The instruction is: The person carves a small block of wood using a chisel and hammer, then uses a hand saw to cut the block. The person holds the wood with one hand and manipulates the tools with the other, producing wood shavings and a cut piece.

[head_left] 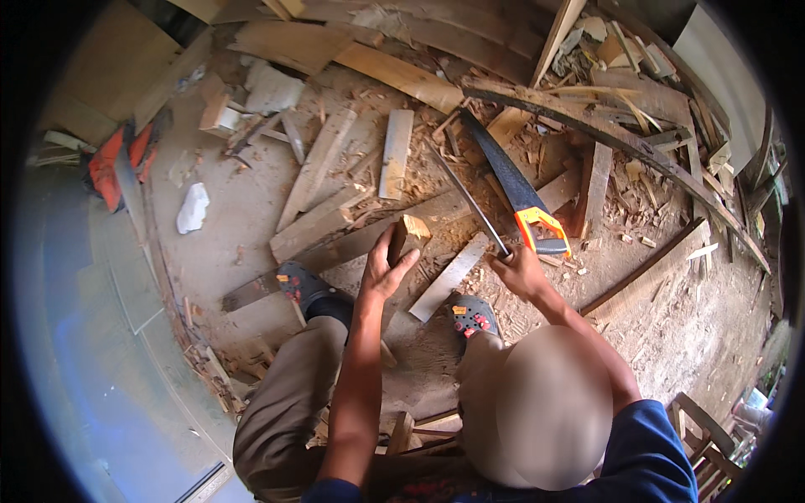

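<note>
My left hand [387, 267] is closed round a short dark wooden block [399, 241], its pale, rough end facing up and to the right. In my right hand [518, 272] is the near end of a long thin metal rod [466, 195], which slants away to the far left; its exact kind is unclear. Just beyond that hand lies a hand saw [506, 172] with a dark blade and an orange and black handle. Between my hands, a flat pale board [449, 277] rests on the floor.
Planks [319, 168] and wood chips litter the floor. A long dark beam [616, 134] slants across the far right, by a heap of scrap. My shoes [474, 316] stand near the boards. An orange-red object [109, 172] and a bluish sheet [92, 335] are at left.
</note>
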`<move>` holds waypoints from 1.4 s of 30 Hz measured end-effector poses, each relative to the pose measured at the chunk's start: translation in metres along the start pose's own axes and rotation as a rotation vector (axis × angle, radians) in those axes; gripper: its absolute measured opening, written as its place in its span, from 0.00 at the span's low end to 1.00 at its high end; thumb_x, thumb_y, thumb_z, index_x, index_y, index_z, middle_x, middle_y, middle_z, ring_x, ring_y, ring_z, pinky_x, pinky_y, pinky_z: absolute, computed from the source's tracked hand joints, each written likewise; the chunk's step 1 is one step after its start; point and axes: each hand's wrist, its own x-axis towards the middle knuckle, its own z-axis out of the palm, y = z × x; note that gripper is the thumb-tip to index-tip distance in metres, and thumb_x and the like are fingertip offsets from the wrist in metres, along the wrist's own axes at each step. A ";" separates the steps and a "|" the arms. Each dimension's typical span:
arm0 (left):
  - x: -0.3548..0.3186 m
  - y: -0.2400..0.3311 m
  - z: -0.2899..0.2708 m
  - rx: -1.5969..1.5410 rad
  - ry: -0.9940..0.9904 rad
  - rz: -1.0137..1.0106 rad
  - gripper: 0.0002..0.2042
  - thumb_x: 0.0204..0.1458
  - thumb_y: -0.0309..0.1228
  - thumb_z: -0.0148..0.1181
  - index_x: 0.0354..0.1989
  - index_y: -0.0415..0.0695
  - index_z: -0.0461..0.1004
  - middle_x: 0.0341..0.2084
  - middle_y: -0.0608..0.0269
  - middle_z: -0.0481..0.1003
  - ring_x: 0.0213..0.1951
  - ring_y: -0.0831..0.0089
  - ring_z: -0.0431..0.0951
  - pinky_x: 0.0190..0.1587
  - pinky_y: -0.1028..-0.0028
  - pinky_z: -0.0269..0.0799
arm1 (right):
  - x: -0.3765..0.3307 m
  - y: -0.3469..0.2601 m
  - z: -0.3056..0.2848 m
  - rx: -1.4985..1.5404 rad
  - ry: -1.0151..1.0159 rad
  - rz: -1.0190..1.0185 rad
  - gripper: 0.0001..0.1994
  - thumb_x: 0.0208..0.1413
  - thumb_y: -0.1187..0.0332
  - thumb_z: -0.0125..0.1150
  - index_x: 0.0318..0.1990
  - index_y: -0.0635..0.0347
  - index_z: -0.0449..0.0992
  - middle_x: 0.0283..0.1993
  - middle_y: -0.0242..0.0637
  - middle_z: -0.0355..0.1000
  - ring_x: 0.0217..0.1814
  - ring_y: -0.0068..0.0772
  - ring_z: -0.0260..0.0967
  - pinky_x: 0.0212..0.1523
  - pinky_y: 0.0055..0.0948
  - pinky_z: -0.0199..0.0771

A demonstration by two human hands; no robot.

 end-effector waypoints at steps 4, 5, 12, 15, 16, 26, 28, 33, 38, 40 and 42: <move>-0.017 0.057 -0.019 -0.252 0.084 0.197 0.35 0.61 0.47 0.60 0.68 0.32 0.64 0.62 0.49 0.73 0.63 0.62 0.71 0.67 0.65 0.60 | -0.013 -0.052 -0.030 0.042 -0.002 -0.094 0.23 0.57 0.52 0.72 0.34 0.68 0.76 0.16 0.39 0.67 0.21 0.26 0.65 0.25 0.38 0.68; -0.023 0.069 -0.024 -0.257 0.098 0.214 0.35 0.62 0.46 0.60 0.69 0.31 0.63 0.62 0.49 0.72 0.63 0.62 0.71 0.68 0.66 0.59 | -0.021 -0.078 -0.039 0.068 -0.021 -0.095 0.24 0.57 0.51 0.73 0.33 0.68 0.75 0.15 0.35 0.65 0.20 0.21 0.62 0.23 0.35 0.66; -0.048 0.182 -0.036 -0.228 0.350 0.486 0.33 0.62 0.48 0.60 0.64 0.31 0.67 0.54 0.53 0.77 0.56 0.68 0.74 0.61 0.69 0.66 | -0.092 -0.221 -0.061 0.454 -0.105 -0.414 0.18 0.53 0.64 0.79 0.38 0.62 0.72 0.24 0.23 0.67 0.22 0.13 0.59 0.19 0.23 0.58; -0.057 0.234 -0.033 -0.218 0.381 0.576 0.34 0.62 0.50 0.61 0.65 0.31 0.67 0.54 0.53 0.77 0.53 0.68 0.76 0.58 0.69 0.70 | -0.100 -0.240 -0.055 0.532 -0.092 -0.691 0.20 0.51 0.67 0.81 0.43 0.64 0.73 0.26 0.25 0.69 0.26 0.14 0.63 0.26 0.21 0.64; -0.062 0.247 -0.035 -0.177 0.409 0.657 0.34 0.62 0.52 0.59 0.63 0.31 0.69 0.53 0.54 0.77 0.52 0.69 0.77 0.56 0.70 0.72 | -0.111 -0.251 -0.057 0.490 -0.089 -0.717 0.28 0.46 0.59 0.84 0.48 0.65 0.75 0.28 0.27 0.73 0.32 0.16 0.68 0.33 0.24 0.71; -0.125 0.370 -0.082 0.018 0.422 0.894 0.33 0.70 0.56 0.41 0.57 0.33 0.74 0.55 0.51 0.76 0.60 0.64 0.74 0.62 0.66 0.67 | -0.209 -0.329 -0.078 0.556 -0.021 -1.050 0.33 0.50 0.64 0.81 0.60 0.68 0.72 0.48 0.35 0.78 0.48 0.20 0.74 0.49 0.24 0.76; -0.133 0.376 -0.092 -0.017 0.481 0.752 0.34 0.71 0.57 0.38 0.59 0.33 0.73 0.56 0.49 0.75 0.60 0.62 0.73 0.63 0.65 0.66 | -0.222 -0.348 -0.064 0.606 0.054 -1.100 0.32 0.50 0.58 0.81 0.56 0.70 0.74 0.48 0.40 0.80 0.48 0.25 0.77 0.51 0.29 0.79; -0.158 0.363 -0.103 -0.134 0.836 0.611 0.31 0.73 0.52 0.37 0.58 0.33 0.73 0.55 0.47 0.77 0.57 0.59 0.75 0.61 0.65 0.67 | -0.251 -0.397 -0.046 0.457 0.284 -1.061 0.28 0.45 0.56 0.82 0.48 0.68 0.80 0.41 0.45 0.82 0.44 0.28 0.80 0.47 0.32 0.79; -0.216 0.298 -0.100 0.022 0.859 0.484 0.34 0.58 0.49 0.67 0.62 0.32 0.70 0.57 0.42 0.74 0.62 0.51 0.72 0.63 0.58 0.66 | -0.274 -0.422 -0.046 0.372 0.338 -1.087 0.30 0.45 0.54 0.82 0.48 0.70 0.79 0.37 0.43 0.82 0.39 0.28 0.80 0.43 0.32 0.80; -0.215 0.295 -0.088 0.248 0.900 0.548 0.38 0.53 0.48 0.72 0.64 0.31 0.67 0.57 0.40 0.73 0.63 0.48 0.71 0.62 0.56 0.67 | -0.285 -0.428 -0.043 0.407 0.341 -1.099 0.28 0.46 0.55 0.82 0.46 0.70 0.80 0.36 0.40 0.82 0.37 0.24 0.79 0.41 0.29 0.80; -0.212 0.310 -0.079 0.386 0.888 0.654 0.44 0.44 0.45 0.78 0.65 0.33 0.63 0.55 0.39 0.75 0.61 0.47 0.73 0.60 0.55 0.70 | -0.282 -0.434 -0.046 0.461 0.372 -1.159 0.33 0.44 0.52 0.82 0.48 0.72 0.79 0.36 0.43 0.82 0.38 0.28 0.80 0.42 0.32 0.81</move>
